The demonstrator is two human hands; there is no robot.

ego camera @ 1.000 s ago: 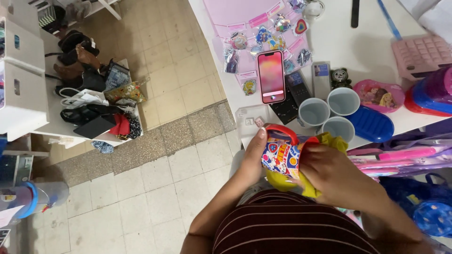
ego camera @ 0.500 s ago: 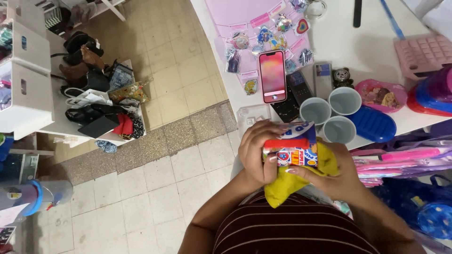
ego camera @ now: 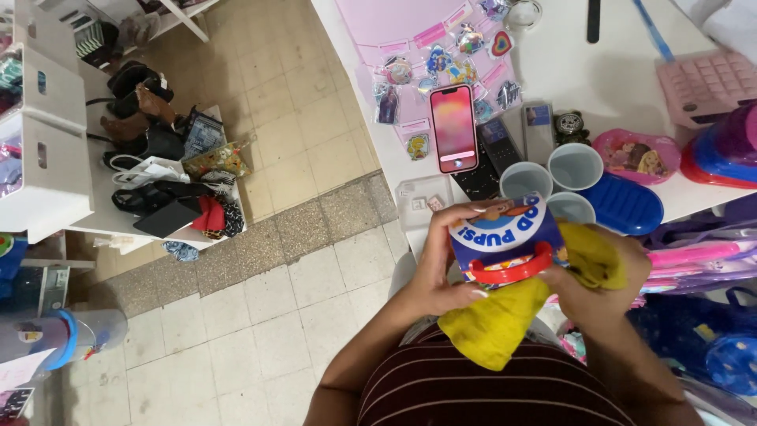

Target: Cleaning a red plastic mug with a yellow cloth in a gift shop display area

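Note:
My left hand grips the left side of a small blue and white printed box with a red plastic handle. I hold the box in front of my chest, just below the white table's edge. My right hand presses a yellow cloth against the box's right side and underside. The cloth hangs down over my striped shirt.
On the table lie a pink phone, a pink card of stickers, three grey-blue cups, a blue oval lid and a pink calculator. A low white shelf with bags and shoes stands to the left.
The box has turned in my hands so its printed blue and white face points up at the camera. The yellow cloth has shifted lower and to the right side of the box.

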